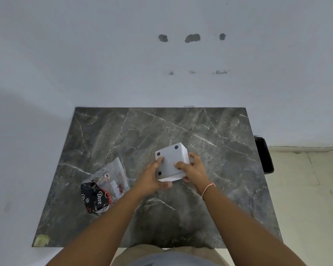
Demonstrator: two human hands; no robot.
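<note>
A grey-white box (170, 160) with black round pads at the corners of its upper face is held just above the middle of a dark marble table (210, 189). My left hand (152, 178) grips its left side, fingers on the upper face and thumb under the near edge. My right hand (192, 168) grips the right side, thumb on top and fingers curled round the far right edge. A thin bracelet sits on my right wrist.
A clear plastic bag (106, 186) holding a black and red printed packet lies on the table to the left of my hands. A black bin (264, 154) stands on the floor past the table's right edge. A white wall rises right behind the table.
</note>
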